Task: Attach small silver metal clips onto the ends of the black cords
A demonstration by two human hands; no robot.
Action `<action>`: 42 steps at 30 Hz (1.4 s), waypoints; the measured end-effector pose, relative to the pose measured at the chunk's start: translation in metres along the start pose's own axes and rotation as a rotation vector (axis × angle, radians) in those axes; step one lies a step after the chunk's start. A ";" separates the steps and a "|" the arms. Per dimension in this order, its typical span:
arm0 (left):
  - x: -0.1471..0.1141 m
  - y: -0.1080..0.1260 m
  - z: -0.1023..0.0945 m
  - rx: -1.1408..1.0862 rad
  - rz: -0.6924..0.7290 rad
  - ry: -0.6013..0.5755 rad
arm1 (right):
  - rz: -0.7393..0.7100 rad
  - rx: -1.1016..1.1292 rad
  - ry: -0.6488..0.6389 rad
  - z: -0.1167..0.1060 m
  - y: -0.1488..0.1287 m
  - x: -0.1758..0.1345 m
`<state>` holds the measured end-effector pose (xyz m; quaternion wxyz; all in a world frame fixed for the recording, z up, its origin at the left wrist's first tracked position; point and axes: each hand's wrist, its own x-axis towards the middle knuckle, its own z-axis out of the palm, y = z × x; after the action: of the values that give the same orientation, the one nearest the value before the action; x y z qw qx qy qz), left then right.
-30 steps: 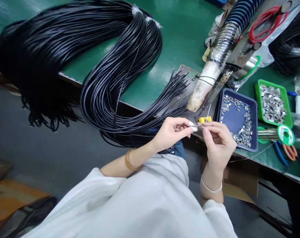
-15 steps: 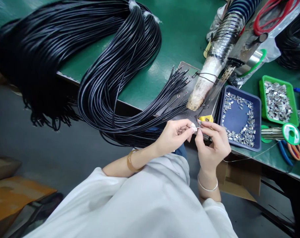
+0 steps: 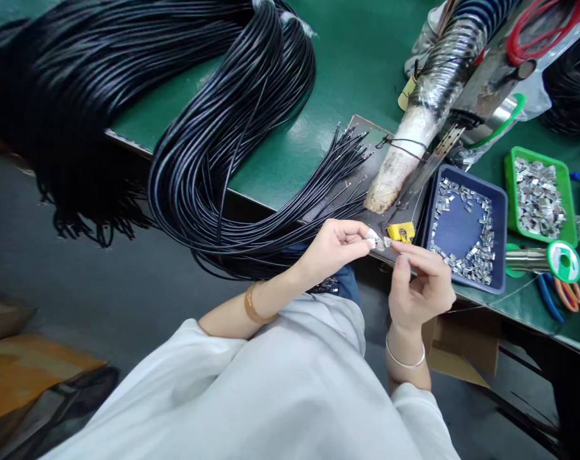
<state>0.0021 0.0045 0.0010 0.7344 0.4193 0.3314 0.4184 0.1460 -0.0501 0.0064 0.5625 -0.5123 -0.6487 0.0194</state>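
My left hand is closed in a pinch, with white wrapping on its fingertips. Between them a small shiny metal piece partly shows, its exact kind unclear. My right hand is just to the right, its forefinger stretched toward that piece and its thumb apart from the fingertip. Just beyond the fingers a yellow holder sits on the grey board. Black cables with stripped ends fan out over the board to the left of my hands.
A dark blue tray and a green tray hold small metal pieces. A solder spool and orange-and-blue-handled pliers lie at right. A wrapped exhaust hose hangs over the board. More black cable drapes off the bench's left edge.
My right hand has drawn back slightly right and down, and its thumb has parted from the forefinger. The yellow holder shows more fully. My left hand keeps its pinch.
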 end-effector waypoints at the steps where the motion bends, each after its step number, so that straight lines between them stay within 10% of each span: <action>1: 0.000 0.000 0.000 0.013 -0.001 0.005 | 0.051 0.027 0.012 0.000 0.002 0.000; 18: 0.007 0.005 0.005 0.047 0.046 0.096 | -0.174 -0.213 -0.102 -0.001 0.015 0.000; 42: 0.015 0.003 0.009 0.157 0.126 0.150 | -0.071 -0.178 -0.056 0.006 0.013 0.011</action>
<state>0.0153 0.0155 0.0059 0.6447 0.4629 0.3900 0.4669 0.1516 -0.0336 0.0041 0.4965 -0.5364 -0.6811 -0.0439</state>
